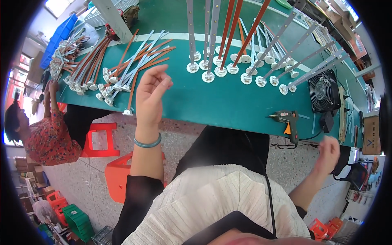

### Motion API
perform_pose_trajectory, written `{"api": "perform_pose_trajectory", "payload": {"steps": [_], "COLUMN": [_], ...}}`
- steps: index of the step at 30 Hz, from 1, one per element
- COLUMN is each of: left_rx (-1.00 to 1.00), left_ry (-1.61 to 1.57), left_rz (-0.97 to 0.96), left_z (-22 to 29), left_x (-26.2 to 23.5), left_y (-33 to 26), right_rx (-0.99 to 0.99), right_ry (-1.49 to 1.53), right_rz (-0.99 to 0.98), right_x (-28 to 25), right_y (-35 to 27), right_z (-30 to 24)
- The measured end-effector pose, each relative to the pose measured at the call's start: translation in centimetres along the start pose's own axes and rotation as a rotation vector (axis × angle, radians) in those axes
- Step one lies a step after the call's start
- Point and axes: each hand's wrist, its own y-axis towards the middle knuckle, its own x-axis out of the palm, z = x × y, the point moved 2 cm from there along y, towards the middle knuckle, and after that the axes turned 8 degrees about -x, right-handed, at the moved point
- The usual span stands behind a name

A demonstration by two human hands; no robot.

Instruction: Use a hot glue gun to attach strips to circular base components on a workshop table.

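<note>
My left hand (152,92), a bracelet at its wrist, is raised over the table's front edge. Its fingers are loosely bent, slightly apart, and nothing shows in them. Beside it lies a heap of light strips (141,57) in orange and white, with round white bases. One strip's white base (128,112) pokes past the table edge near my left wrist. Off the table's front right, my right hand (328,153) is smeared, its fingers unclear. Nearest to it is a glue gun (288,122) with an orange trigger, lying on the table. Several light strips (213,36) stand upright on their round bases beyond my hands.
A black fan (324,90) stands on the green table (183,98) at the right, beside a power strip (342,116) and cables. More strips lie in bundles (92,65) on the left, before a blue bin (57,41). A co-worker (49,134) sits there. Red stools (118,175) stand below.
</note>
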Motion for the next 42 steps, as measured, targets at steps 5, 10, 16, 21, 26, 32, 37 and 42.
{"api": "perform_pose_trajectory", "payload": {"steps": [5, 10, 16, 21, 26, 32, 37, 42], "left_rx": [-0.048, 0.177, 0.047, -0.374, -0.164, -0.203, -0.212, -0.014], "left_ry": [0.666, 1.296, 1.313, 0.608, -0.696, -0.570, -0.451, 0.143], "left_rz": [-0.083, 0.019, -0.047, -0.075, -0.091, -0.348, -0.466, -0.721], "left_z": [-4.0, -7.4, -7.9, -0.3, 2.3, 2.2, 2.4, 4.6], "left_x": [2.2, 5.2, 2.5, -8.6, -9.2, -2.6, 0.1, -0.1], "left_y": [-1.6, -0.2, 1.3, -2.8, -8.5, -11.1, -11.5, -11.4], "right_rx": [-0.143, -0.117, 0.014, 0.045, 0.134, -0.006, 0.231, 0.217], "right_ry": [0.092, 0.267, 0.352, 0.377, 0.483, 0.707, 0.849, 0.723], "right_rz": [-0.649, -0.918, -0.876, -0.830, -0.842, -1.377, -1.468, -1.391], "right_x": [18.1, 24.3, 23.3, 21.4, 25.5, 32.2, 33.0, 32.8], "right_y": [-1.3, -3.6, -4.7, -4.2, -4.1, -7.6, -9.6, -8.1], "right_z": [-4.8, -6.9, -3.3, -1.8, -3.5, -10.8, -11.5, -8.4]}}
